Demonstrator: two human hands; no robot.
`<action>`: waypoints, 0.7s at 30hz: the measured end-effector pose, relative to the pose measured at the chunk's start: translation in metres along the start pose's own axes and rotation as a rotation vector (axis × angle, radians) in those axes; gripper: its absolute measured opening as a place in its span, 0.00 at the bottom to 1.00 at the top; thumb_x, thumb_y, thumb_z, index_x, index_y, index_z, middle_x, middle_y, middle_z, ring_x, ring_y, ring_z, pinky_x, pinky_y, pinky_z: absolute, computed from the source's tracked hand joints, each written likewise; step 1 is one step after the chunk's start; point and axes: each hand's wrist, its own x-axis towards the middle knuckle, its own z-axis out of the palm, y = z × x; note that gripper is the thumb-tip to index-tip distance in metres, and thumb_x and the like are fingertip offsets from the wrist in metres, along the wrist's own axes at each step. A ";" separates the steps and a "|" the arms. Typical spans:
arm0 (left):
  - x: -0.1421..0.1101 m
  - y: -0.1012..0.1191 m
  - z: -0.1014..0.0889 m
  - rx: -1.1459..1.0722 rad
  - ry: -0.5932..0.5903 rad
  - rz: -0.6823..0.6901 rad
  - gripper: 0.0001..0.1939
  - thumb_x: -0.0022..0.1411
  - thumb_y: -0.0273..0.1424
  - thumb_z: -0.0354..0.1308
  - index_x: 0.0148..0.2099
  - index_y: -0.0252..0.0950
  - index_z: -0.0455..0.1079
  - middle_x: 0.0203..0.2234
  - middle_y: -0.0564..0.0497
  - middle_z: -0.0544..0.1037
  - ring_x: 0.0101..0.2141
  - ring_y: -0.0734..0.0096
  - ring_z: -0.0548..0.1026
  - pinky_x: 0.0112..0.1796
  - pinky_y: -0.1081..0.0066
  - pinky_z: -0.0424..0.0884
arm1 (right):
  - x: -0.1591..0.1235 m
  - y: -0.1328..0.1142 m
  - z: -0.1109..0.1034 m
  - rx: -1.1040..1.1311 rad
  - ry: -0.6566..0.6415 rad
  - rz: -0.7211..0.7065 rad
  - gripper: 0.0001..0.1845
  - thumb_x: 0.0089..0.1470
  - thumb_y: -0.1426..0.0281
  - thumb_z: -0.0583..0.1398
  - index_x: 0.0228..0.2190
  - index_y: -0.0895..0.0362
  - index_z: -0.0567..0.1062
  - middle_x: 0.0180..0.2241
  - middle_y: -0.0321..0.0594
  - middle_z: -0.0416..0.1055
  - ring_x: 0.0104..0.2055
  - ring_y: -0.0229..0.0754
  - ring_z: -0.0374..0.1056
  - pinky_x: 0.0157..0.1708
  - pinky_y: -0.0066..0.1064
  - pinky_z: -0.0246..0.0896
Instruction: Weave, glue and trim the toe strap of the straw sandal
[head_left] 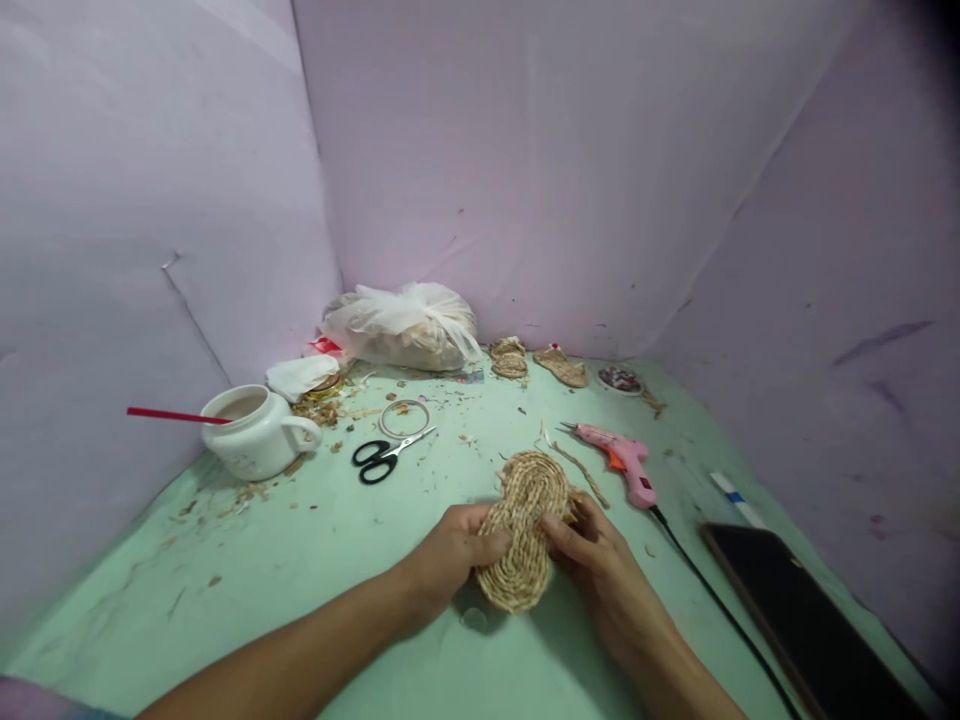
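A braided straw sandal sole (pixel 525 520), shaped like a figure eight with coiled rows, is held between my two hands just above the green table. My left hand (pixel 452 555) grips its left edge, thumb on top and fingers underneath. On the right edge, my right hand (pixel 589 550) pinches it with the thumb on top; its other fingers are partly hidden behind the sole. Loose strands stick out at the upper right of the sole. Beyond it lie a thin braided strip (pixel 581 472) and a pink glue gun (pixel 619 460).
Black-handled scissors (pixel 382 460) and a tape ring (pixel 405 420) lie left of centre. A white pot (pixel 251 435) holds a red stick. At the back are a plastic bag (pixel 409 330), straw sandals (pixel 561 367) and a small dish (pixel 620 379). A black phone (pixel 802 620) lies right.
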 end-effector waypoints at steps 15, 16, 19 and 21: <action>0.001 0.067 -0.107 1.403 0.772 -0.231 0.09 0.42 0.27 0.53 0.31 0.34 0.68 0.31 0.35 0.75 0.39 0.39 0.70 0.33 0.57 0.63 | 0.005 -0.003 0.001 0.160 0.065 0.070 0.11 0.37 0.71 0.67 0.28 0.63 0.77 0.25 0.43 0.77 0.28 0.45 0.71 0.32 0.34 0.64; 0.002 0.066 -0.112 1.468 0.757 -0.262 0.10 0.41 0.26 0.53 0.30 0.34 0.68 0.30 0.35 0.75 0.36 0.40 0.72 0.32 0.58 0.63 | 0.005 -0.004 0.002 0.159 0.077 0.053 0.12 0.36 0.71 0.68 0.28 0.62 0.77 0.25 0.43 0.77 0.28 0.45 0.71 0.32 0.35 0.64; 0.003 0.064 -0.119 1.608 0.689 -0.298 0.14 0.41 0.26 0.51 0.34 0.34 0.70 0.32 0.36 0.76 0.35 0.43 0.73 0.29 0.61 0.64 | 0.005 -0.004 0.002 0.158 0.079 -0.012 0.14 0.36 0.70 0.69 0.29 0.62 0.77 0.26 0.43 0.76 0.29 0.46 0.71 0.33 0.36 0.63; 0.004 0.065 -0.120 1.666 0.648 -0.286 0.19 0.42 0.26 0.50 0.39 0.35 0.70 0.37 0.36 0.75 0.40 0.42 0.71 0.30 0.62 0.64 | 0.006 -0.004 0.002 0.149 0.070 -0.041 0.15 0.36 0.70 0.68 0.30 0.62 0.77 0.26 0.43 0.76 0.30 0.47 0.71 0.34 0.37 0.63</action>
